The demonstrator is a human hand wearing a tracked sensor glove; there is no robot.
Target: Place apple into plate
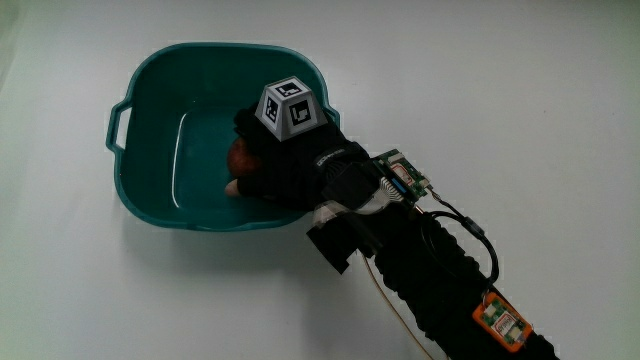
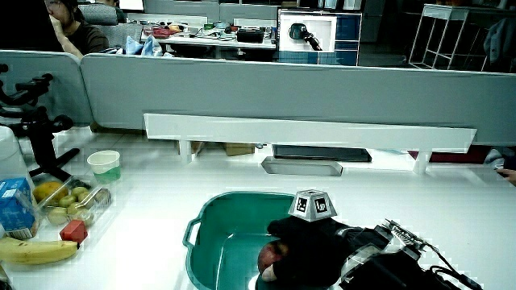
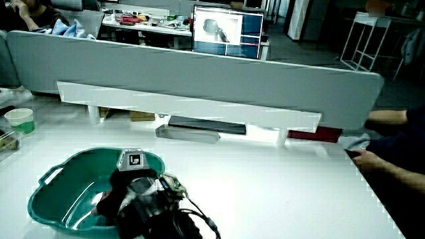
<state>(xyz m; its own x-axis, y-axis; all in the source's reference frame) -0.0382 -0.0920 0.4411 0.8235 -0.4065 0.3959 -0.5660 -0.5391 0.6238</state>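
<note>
Forearm (image 1: 440, 290) in black sleeve, cables and an orange-tagged module strapped on, is reaching from the person's side of the white table (image 1: 520, 90) into a teal basin (image 1: 150, 130). Gloved hand (image 1: 285, 165) is sitting inside the basin, patterned cube (image 1: 290, 108) on its back, fingers curling around a reddish apple (image 1: 238, 160); only a sliver of the apple is showing past the glove in the main view. In a side view the hand (image 2: 310, 250) is closing on the apple (image 2: 270, 256) low in the basin (image 2: 205, 234), cube (image 2: 313, 205) facing up. Can't tell whether the apple is resting on the basin floor or being held just above it. No flat plate is showing; the container is a deep basin with handles at its rim. In a side view the hand (image 3: 129, 189) is mostly covering the fruit, the basin (image 3: 50, 192) standing near the table's edge by the person. Also in a side view: banana (image 2: 32, 251), red block (image 2: 73, 231), clear tray of small fruit (image 2: 68, 201), blue carton (image 2: 16, 205) and a pale cup (image 2: 105, 165), all lying well apart from the basin; the cup is farther from the person than the tray. Grey low partition (image 2: 266, 93) is running along the table.
</note>
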